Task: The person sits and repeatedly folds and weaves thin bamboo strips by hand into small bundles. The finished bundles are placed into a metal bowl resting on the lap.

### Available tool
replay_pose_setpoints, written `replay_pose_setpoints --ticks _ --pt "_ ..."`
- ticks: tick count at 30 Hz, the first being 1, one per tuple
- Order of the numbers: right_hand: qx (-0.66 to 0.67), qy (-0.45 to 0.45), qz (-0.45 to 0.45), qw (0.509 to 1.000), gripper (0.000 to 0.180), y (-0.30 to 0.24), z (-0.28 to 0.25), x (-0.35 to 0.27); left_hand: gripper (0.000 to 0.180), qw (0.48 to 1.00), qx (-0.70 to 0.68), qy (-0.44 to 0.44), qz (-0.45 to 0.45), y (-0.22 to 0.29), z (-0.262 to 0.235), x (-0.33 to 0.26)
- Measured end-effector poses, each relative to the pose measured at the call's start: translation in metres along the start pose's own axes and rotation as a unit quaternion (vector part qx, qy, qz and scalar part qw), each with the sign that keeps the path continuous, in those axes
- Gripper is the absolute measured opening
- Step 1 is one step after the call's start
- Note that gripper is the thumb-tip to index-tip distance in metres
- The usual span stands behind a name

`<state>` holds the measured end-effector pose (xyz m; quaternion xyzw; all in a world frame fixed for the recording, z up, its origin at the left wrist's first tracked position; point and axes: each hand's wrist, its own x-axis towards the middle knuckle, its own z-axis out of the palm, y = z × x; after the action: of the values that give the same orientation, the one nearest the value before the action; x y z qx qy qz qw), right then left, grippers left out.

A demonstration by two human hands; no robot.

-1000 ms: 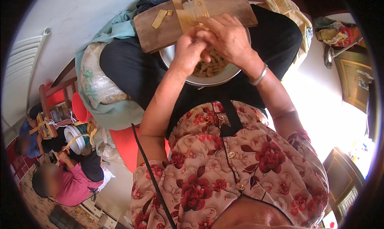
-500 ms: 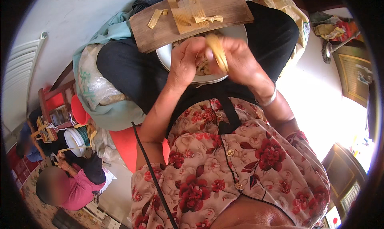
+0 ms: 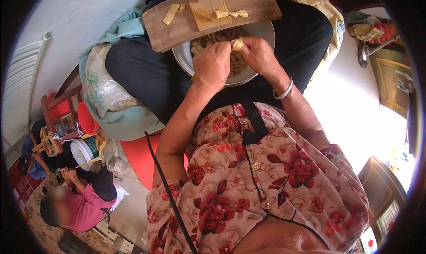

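Over the white bowl (image 3: 181,62), both hands work on a glossy yellow strip (image 3: 238,44) that is looped into a thick, knot-like fold. My right hand (image 3: 262,60) pinches the fold between thumb and fingers. Closed beside it, my left hand (image 3: 212,66) meets the fold at its fingertips; a bit of yellow shows by its heel, and most of what it grips is hidden. Beyond the hands, a wooden board (image 3: 164,35) lies across the bowl. On the board are a bow-shaped knotted strip (image 3: 232,14), a ridged yellow wooden block (image 3: 205,15) and a short flat strip (image 3: 171,14).
Inside the bowl lie pale brown curled pieces (image 3: 225,35). My black-trousered legs flank it. A plastic-wrapped bundle (image 3: 120,83) and a teal cloth (image 3: 126,129) are at left. Lower left, a person in pink (image 3: 88,209) sits near a white bucket (image 3: 82,154) and a red bucket (image 3: 86,118).
The strip was a long blurred loop between parted hands; now it is gathered into a compact fold. My hands have come together, the left one turning so its back faces up.
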<state>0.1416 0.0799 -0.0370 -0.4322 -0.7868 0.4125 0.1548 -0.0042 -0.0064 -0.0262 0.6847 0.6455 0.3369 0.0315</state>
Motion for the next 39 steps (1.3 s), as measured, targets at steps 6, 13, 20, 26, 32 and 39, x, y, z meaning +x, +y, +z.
replay_pose_setpoints --ticks 6,13,20,26,32,39 --pt "0.612 -0.169 0.176 0.752 0.030 0.016 0.020 -0.010 0.026 0.995 -0.036 0.086 0.034 -0.002 0.019 -0.009" --pt "0.464 -0.016 0.023 0.885 0.017 0.004 0.032 -0.006 0.023 0.978 -0.096 -0.107 -0.152 0.017 -0.018 0.013" --pt "0.247 0.134 -0.110 0.953 0.009 -0.020 0.011 -0.006 0.026 0.897 -0.326 -0.035 -0.297 -0.008 0.010 0.007" --pt "0.354 0.126 -0.083 0.923 0.024 -0.007 -0.009 0.005 0.021 0.854 -0.422 -0.074 -0.295 -0.013 -0.012 -0.046" --pt "-0.003 0.110 -0.317 0.942 0.043 -0.005 -0.001 -0.018 0.023 0.618 -0.661 0.028 -0.425 -0.007 -0.041 -0.012" --pt "0.021 -0.038 -0.365 0.930 0.039 -0.041 0.020 -0.040 0.022 0.399 -0.818 0.045 -0.412 -0.029 -0.025 0.000"
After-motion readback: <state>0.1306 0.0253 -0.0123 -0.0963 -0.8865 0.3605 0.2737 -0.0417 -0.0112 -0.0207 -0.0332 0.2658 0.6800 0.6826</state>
